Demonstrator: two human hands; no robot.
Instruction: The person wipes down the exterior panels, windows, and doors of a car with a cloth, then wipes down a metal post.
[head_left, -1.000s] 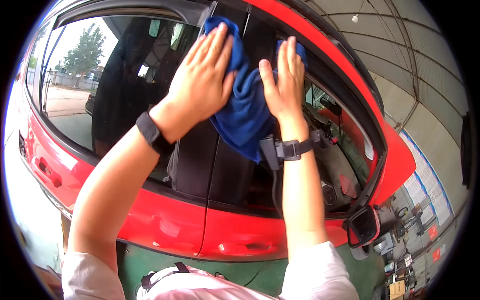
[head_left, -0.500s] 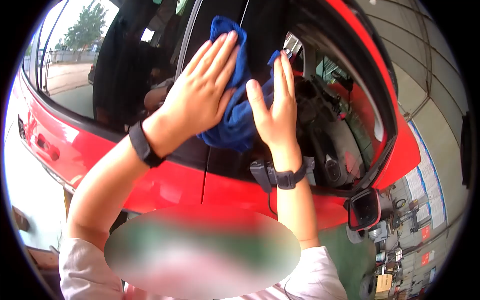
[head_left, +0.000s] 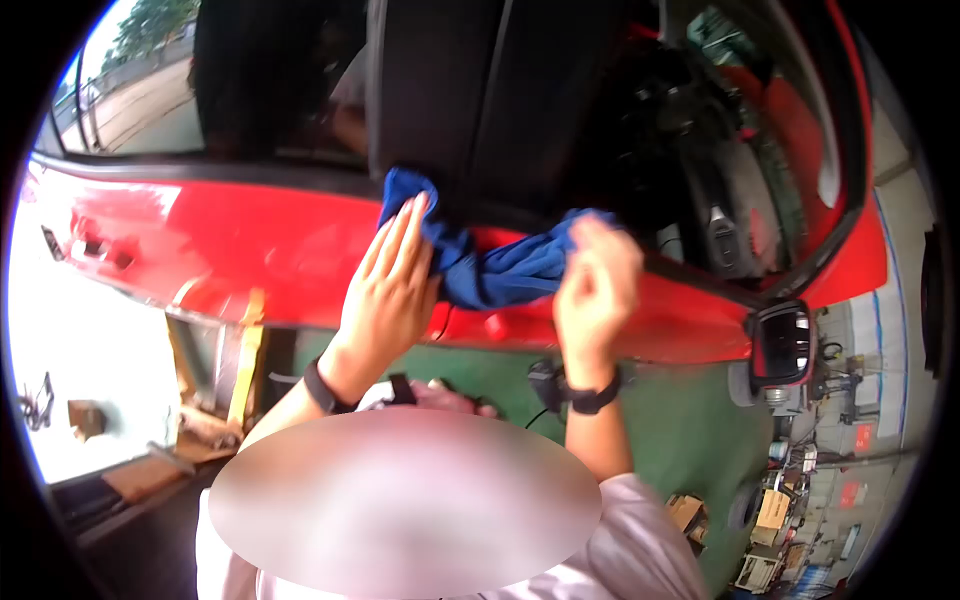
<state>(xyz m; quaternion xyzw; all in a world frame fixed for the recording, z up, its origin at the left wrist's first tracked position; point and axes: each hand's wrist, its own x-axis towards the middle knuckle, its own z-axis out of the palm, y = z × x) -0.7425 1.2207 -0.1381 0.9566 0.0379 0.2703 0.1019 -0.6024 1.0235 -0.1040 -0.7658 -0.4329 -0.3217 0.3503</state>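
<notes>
A blue cloth [head_left: 500, 270] stretches between my two hands against the red car door [head_left: 270, 240], just under the window line. My left hand [head_left: 390, 280] lies on the cloth's left end with its fingers straight. At the other end, my right hand [head_left: 600, 285] has bent fingers around the cloth; motion blurs it somewhat. The black door pillar [head_left: 435, 90] rises above the cloth. Both wrists wear black straps, and a small black device is beside the right one.
The side mirror [head_left: 782, 343] sticks out at the right. Green floor [head_left: 670, 420] lies below the car. Cardboard boxes [head_left: 772, 510] and assorted gear stand at lower right, and a yellow post [head_left: 245, 370] is at lower left.
Both hands and the cloth have moved down from the pillar and window to the upper door panel. The right fingers have bent, and the view has tilted downward.
</notes>
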